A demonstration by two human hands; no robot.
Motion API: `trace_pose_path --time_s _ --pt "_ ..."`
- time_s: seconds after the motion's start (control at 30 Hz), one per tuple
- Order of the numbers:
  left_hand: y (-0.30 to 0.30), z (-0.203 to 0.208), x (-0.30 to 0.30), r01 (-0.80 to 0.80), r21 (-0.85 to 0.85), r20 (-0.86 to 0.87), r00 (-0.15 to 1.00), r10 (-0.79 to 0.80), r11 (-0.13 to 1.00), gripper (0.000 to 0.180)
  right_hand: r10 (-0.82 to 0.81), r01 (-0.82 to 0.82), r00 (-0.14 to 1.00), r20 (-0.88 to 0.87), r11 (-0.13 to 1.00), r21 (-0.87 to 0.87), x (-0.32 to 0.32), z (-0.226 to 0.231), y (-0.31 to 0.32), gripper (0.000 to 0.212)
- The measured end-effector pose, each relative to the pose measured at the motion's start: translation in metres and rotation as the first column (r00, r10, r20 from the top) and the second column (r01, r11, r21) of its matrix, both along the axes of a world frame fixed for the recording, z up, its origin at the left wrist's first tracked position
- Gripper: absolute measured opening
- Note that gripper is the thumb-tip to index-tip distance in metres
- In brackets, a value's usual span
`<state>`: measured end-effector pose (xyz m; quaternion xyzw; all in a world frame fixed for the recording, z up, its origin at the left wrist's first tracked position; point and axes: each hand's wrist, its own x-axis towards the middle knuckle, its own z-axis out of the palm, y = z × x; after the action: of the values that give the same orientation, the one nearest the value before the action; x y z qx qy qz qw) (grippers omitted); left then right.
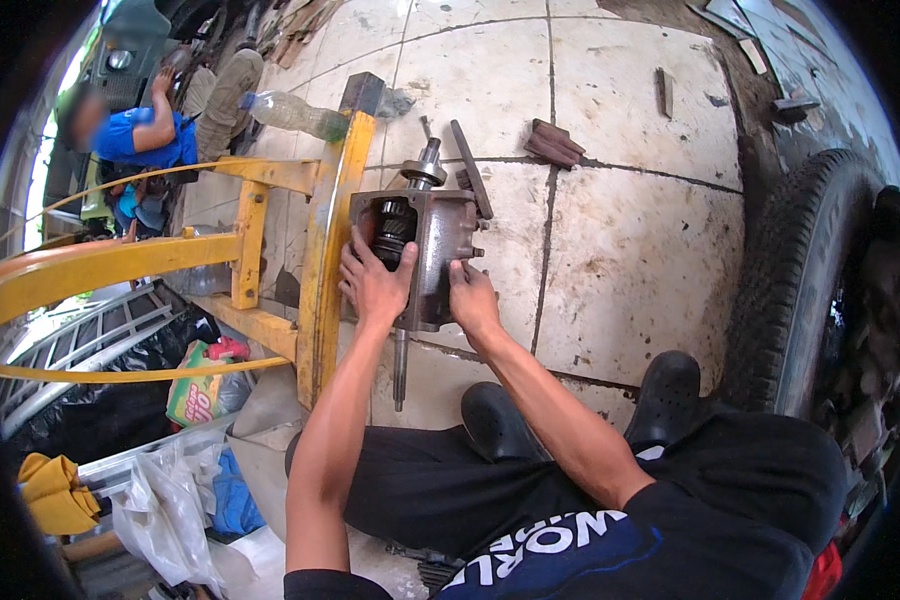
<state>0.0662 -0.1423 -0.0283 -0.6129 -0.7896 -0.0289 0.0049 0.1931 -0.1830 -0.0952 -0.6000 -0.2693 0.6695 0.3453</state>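
Note:
A grey metal gearbox (442, 245) lies on the tiled floor in front of me, its open side facing up. Dark gears (394, 232) show in the opening. A shaft with a bearing (426, 174) sticks out of the far end, and a thinner splined shaft (400, 372) points toward me. My left hand (378, 285) grips the near left part of the housing, its fingers at the left wall and thumb beside the gears. Against the right side, my right hand (475, 303) holds the housing with its thumb up; its other fingers are mostly hidden.
A yellow metal frame (332, 250) stands close left of the gearbox, with a plastic bottle (295, 114) by its far end. A metal bar (472, 170) and wooden blocks (555, 144) lie beyond. On the right is a tire (785, 290). A person in blue (150, 135) sits far left.

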Motion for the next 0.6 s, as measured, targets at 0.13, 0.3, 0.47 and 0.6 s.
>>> trace_pose_path --time_s 0.13,0.3,0.47,0.6 --pt "0.001 0.000 0.000 -0.009 -0.022 0.014 1.000 0.009 1.000 0.107 0.085 -0.083 0.996 0.038 0.996 -0.044 0.005 -0.010 0.010 0.057" --pt "-0.004 0.000 -0.002 -0.019 -0.042 -0.012 1.000 0.019 0.999 0.106 -0.075 0.071 0.992 0.098 0.996 0.046 -0.004 0.004 -0.009 0.056" --pt "0.003 0.000 0.002 -0.004 -0.032 -0.003 1.000 0.004 0.999 0.106 -0.010 0.012 0.991 0.134 1.000 -0.018 -0.007 -0.002 0.003 0.055" --pt "0.000 0.003 -0.001 0.006 -0.027 0.003 1.000 -0.006 1.000 0.106 -0.071 0.036 0.968 0.239 0.988 0.149 -0.007 0.013 -0.012 0.054"
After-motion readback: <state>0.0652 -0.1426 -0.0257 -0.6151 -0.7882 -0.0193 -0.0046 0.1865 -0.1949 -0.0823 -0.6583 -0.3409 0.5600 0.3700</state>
